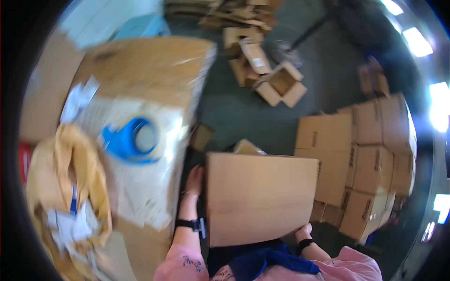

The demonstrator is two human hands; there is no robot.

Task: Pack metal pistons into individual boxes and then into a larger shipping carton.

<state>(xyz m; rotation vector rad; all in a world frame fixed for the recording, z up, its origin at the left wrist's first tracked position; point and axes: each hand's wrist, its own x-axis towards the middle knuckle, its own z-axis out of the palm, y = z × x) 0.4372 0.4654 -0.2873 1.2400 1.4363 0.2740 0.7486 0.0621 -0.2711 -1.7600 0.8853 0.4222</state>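
Observation:
A closed brown cardboard box (pixel 262 199) is held up in front of my body, between both hands. My left hand (pixel 195 180) presses against its left side, the fingers partly hidden behind the box edge. At the lower right corner, my right hand (pixel 303 231) grips the box from the side and below; most of its fingers are out of sight. Left of the box, a blue tape dispenser (pixel 130 140) with a roll of tape lies on a paper-covered work surface (pixel 140 79).
Stacked cardboard boxes (pixel 370 164) stand close on the right. Open empty cartons (pixel 281 85) and flattened cardboard (pixel 239 14) lie on the dark floor (pixel 225 110) ahead. A yellow cloth bag (pixel 84 164) with crumpled paper (pixel 75 227) rests at the left.

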